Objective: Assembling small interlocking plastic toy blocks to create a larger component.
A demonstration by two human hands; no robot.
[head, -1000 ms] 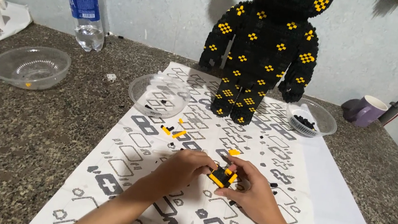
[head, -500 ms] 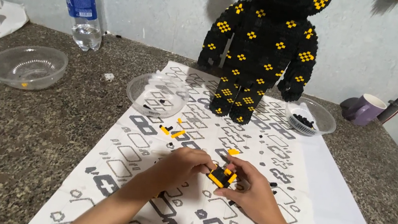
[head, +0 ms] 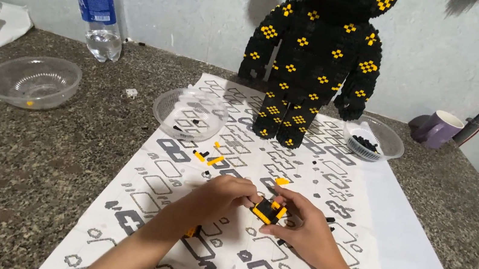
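My left hand [head: 221,194] and my right hand [head: 303,227] meet over a white sheet printed with grey block shapes [head: 186,170]. Together they pinch a small black and yellow brick assembly [head: 270,210] just above the sheet. Loose yellow and black bricks [head: 207,159] lie on the sheet a little beyond my left hand. A single yellow brick [head: 282,182] rests just past the assembly. A tall black bear figure with yellow dots [head: 316,59] stands upright at the far end of the sheet.
A clear bowl [head: 190,113] with a few bricks sits left of the figure, another clear bowl [head: 31,81] at far left, a bowl of black bricks [head: 374,139] at right. A water bottle [head: 98,7], purple mug [head: 438,129] and granite counter [head: 23,157] surround them.
Both hands stay together on the brick assembly with only slight finger shifts. The view has tilted a little.
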